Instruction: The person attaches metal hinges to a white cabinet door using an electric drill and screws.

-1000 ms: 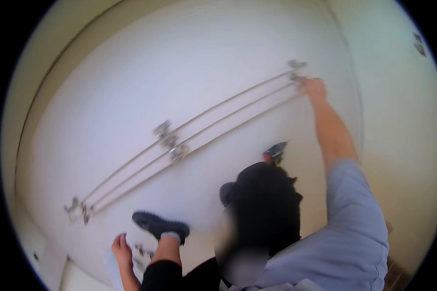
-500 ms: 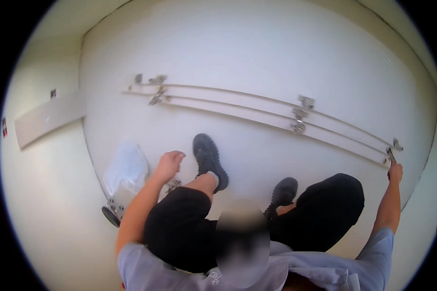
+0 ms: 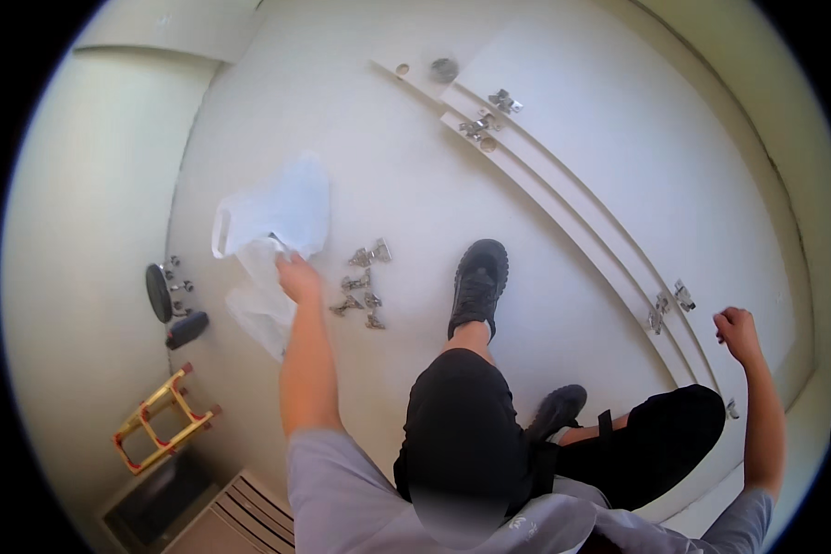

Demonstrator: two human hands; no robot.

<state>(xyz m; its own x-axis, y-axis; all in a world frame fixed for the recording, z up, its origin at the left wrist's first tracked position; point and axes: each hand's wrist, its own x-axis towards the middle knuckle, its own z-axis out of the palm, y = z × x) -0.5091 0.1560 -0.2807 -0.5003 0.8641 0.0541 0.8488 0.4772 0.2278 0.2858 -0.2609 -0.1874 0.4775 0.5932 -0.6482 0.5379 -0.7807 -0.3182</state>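
Note:
My left hand (image 3: 297, 277) is closed on the edge of a white, translucent plastic bag (image 3: 291, 208), which lies crumpled on the floor at left. Beside it, several loose metal cabinet hinges (image 3: 360, 282) rest on the floor. At right my right hand (image 3: 737, 334) hangs bent with curled fingers; whether anything is in them is hidden. It is above long white panels (image 3: 563, 198) lying side by side, apart from the hinge (image 3: 683, 295) near it. More hinges (image 3: 480, 123) are fixed at the panels' far end, near round holes.
My black shoes (image 3: 478, 286) stand between the bag and the panels. By the left wall are a round dark object (image 3: 159, 293) with metal pieces, a dark grey block-like object (image 3: 186, 330), a yellow-and-red frame (image 3: 166, 420) and a slatted brown piece (image 3: 245, 517).
The view has swung left. My left hand, earlier raised and not on the bag, now grips it. My right hand has left the hinge at the panels' near right end.

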